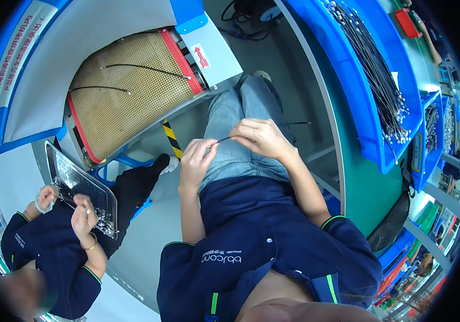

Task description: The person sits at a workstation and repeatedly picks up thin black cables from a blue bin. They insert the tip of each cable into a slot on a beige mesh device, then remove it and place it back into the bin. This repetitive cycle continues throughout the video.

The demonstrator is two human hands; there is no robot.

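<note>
A thin black cable (224,140) stretches between my hands above my lap. My left hand (196,157) pinches it near one end, with the fingertips pressed together. Around the cable a little farther along, the fingers of my right hand (262,137) are closed. Beyond the right hand, the cable's free end sticks out to the right. The fingers hide parts of the cable, including its left end.
A mesh conveyor belt (128,107) with red edges carries similar cables, ahead to the left. On the green table (361,198) at right, a blue bin (367,102) holds many black cables. At left, a co-worker's hands (84,214) work over a metal tray (113,210).
</note>
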